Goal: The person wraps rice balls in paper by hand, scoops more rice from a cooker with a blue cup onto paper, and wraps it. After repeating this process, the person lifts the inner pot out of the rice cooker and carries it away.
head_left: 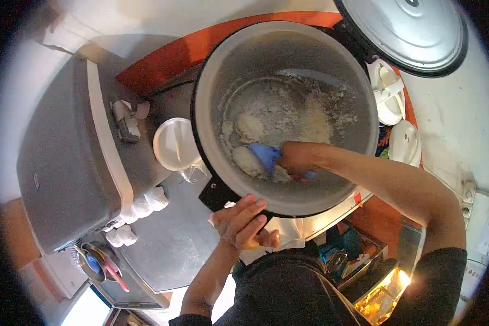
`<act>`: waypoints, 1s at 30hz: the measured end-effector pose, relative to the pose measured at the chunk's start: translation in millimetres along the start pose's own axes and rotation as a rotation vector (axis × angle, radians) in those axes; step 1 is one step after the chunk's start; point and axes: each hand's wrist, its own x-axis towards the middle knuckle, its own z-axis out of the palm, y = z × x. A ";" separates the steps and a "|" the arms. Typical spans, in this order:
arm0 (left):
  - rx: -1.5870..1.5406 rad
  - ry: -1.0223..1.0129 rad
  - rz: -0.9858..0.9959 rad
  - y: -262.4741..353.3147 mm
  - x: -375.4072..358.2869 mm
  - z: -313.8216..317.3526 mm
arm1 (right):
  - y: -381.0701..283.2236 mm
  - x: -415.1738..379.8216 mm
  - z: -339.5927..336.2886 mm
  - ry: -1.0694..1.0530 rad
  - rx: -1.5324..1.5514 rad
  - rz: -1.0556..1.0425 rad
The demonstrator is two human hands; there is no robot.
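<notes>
Gripping a blue scoop (265, 156), the right hand (299, 157) is closed inside the near half of a large pot (293, 50); the left hand (244, 224) has partly curled fingers at the pot's near-left edge, their hold uncertain. The scoop, beside white, rice-like clumps (250, 127), is probably light and stiff, best held by its handle; the clumps are likely soft and sticky, the pot heavy and best steadied by its black side handle (217, 195). No brand, label or writing is legible.

A kitchen, it seems — big pot (288, 46) of rice (250, 127), metal lid (405, 35).
</notes>
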 end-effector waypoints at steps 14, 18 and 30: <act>0.060 0.058 0.056 -6.4 -2.1 3.9 | -40.3 15.8 12.5 0.179 -0.430 -0.232; 0.028 0.045 0.054 -6.7 -1.1 1.9 | 11.2 19.6 23.6 0.205 0.085 -0.297; -0.009 0.091 0.037 -7.9 7.3 6.4 | -4.2 -19.2 -38.8 -0.005 0.513 -0.094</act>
